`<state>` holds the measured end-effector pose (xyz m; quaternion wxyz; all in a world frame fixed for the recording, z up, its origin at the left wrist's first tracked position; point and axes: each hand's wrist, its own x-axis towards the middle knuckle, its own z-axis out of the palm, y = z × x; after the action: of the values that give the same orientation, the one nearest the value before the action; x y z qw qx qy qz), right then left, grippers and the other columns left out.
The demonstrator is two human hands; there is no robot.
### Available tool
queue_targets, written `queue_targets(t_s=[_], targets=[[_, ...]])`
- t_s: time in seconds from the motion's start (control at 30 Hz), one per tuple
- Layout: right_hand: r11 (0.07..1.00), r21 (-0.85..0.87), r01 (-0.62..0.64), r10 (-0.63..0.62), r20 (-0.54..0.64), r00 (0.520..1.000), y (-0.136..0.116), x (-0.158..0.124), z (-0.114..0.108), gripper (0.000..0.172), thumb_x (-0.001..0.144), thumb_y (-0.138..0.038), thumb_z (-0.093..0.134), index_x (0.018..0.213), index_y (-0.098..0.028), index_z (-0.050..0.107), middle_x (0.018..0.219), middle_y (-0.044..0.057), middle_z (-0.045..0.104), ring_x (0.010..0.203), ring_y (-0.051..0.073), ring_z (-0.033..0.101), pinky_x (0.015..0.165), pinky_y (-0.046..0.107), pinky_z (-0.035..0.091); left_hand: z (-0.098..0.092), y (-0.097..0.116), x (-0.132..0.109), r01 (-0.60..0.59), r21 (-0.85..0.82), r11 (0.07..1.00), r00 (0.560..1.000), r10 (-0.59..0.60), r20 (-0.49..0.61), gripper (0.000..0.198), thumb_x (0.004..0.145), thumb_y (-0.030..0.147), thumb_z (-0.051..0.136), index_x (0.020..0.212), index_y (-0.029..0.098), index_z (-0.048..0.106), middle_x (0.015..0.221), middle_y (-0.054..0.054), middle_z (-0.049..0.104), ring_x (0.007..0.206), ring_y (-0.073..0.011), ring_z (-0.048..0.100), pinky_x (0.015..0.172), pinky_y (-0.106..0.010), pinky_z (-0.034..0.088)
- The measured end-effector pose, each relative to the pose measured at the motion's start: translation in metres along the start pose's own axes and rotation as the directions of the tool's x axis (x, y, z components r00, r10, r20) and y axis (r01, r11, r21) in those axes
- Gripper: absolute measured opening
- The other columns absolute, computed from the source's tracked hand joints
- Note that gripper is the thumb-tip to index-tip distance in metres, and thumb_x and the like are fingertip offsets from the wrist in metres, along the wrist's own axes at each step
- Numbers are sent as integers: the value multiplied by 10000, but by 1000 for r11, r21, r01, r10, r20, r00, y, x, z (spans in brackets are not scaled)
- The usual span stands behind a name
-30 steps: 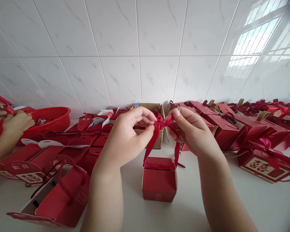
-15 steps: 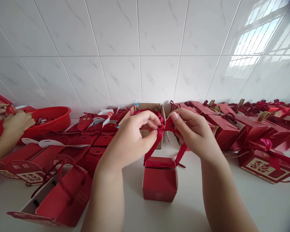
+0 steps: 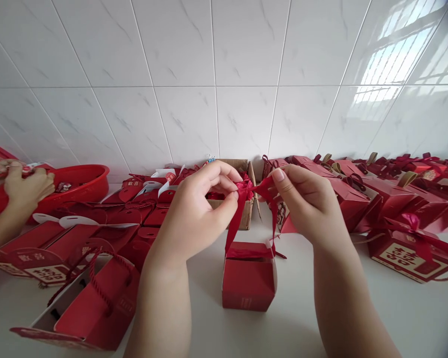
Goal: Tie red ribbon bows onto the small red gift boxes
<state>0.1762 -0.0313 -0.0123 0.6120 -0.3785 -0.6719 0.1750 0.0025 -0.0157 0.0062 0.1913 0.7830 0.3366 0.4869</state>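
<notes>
A red ribbon [image 3: 236, 223] stretches between my hands above a small red gift box [image 3: 248, 283] on the white table. My left hand [image 3: 209, 209] pinches one part of it, and my right hand [image 3: 300, 199] pinches the other. Between them the ribbon is gathered into a knot. Its lower lengths hang down to the box's top edge on both sides. The box stands upright, and my fingers are well above it.
An open red box with a rope handle [image 3: 93, 303] lies at the left front. Several folded boxes fill the left, by a red basin [image 3: 93, 181] where another person's hands [image 3: 28, 184] work. A cardboard box [image 3: 251, 209] stands behind; finished red boxes [image 3: 388, 199] crowd the right.
My hands have drawn slightly apart, tightening the ribbon's knot. The right-hand ribbon length now hangs looser, and the small box has shifted slightly right.
</notes>
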Motion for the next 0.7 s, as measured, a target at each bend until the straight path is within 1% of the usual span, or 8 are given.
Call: queue_targets(t_s=[0.1, 0.17, 0.27, 0.37, 0.47, 0.53, 0.6, 0.7], targets=[[1000, 26, 7, -7, 14, 1000, 0, 1, -1, 362, 906, -455, 520, 665, -185, 548, 670, 19, 547, 648, 133, 526, 545, 246, 396, -3, 2, -1, -7, 28, 1000, 1000, 7, -6, 123, 795, 113, 537, 876, 198, 572, 787, -3, 633, 776, -139, 617, 707, -254, 487], [999, 35, -1, 1, 23, 1000, 1, 1, -3, 358, 909, -448, 519, 671, -185, 562, 688, 20, 569, 665, 133, 543, 587, 252, 421, -7, 1, -2, -5, 58, 998, 1000, 5, 7, 135, 789, 111, 544, 884, 203, 571, 790, 0, 634, 778, -140, 615, 723, -259, 484], [999, 28, -19, 19, 24, 1000, 4, 2, -9, 347, 919, -432, 510, 689, -182, 583, 683, 17, 589, 670, 130, 559, 626, 255, 436, -16, -5, -3, 11, 105, 994, 1000, -13, 23, 151, 782, 123, 552, 903, 210, 576, 814, -5, 639, 795, -150, 613, 724, -265, 475], [998, 0, -64, 64, 46, 997, 9, 0, -18, 325, 923, -418, 507, 735, -175, 613, 695, 19, 623, 688, 131, 580, 643, 251, 433, -25, -13, -6, 55, 139, 989, 998, -60, 32, 131, 796, 154, 551, 910, 212, 576, 845, -13, 635, 826, -160, 608, 722, -268, 463], [993, -12, -117, 117, 58, 991, 16, -8, -25, 324, 913, -436, 513, 766, -169, 623, 713, 24, 646, 700, 140, 599, 659, 255, 438, -31, -20, -14, 95, 126, 987, 994, -100, 37, 131, 798, 172, 563, 920, 218, 553, 842, -3, 610, 835, -154, 594, 758, -275, 450], [988, -15, -151, 151, 57, 987, 22, -17, -29, 343, 901, -462, 517, 755, -168, 618, 708, 27, 649, 697, 147, 600, 663, 260, 439, -33, -23, -22, 151, 37, 988, 988, -152, 20, 135, 795, 183, 574, 916, 220, 529, 824, 8, 585, 818, -144, 590, 757, -270, 450], [978, -4, -209, 209, 50, 977, 27, -29, -31, 361, 887, -491, 523, 749, -170, 615, 699, 32, 651, 693, 154, 597, 648, 261, 432, -34, -25, -30, 239, -128, 962, 970, -242, -4, 133, 783, 200, 596, 884, 215, 510, 803, 16, 570, 813, -144, 608, 754, -267, 458], [948, 78, -309, 309, 5, 951, 35, -49, -34, 378, 858, -532, 541, 759, -176, 617, 729, 44, 664, 690, 160, 599, 621, 261, 425, -33, -29, -40, 332, -394, 857, 929, -369, -19, 179, 724, 198, 657, 808, 195, 499, 751, 24, 567, 798, -148, 635, 774, -282, 481]])
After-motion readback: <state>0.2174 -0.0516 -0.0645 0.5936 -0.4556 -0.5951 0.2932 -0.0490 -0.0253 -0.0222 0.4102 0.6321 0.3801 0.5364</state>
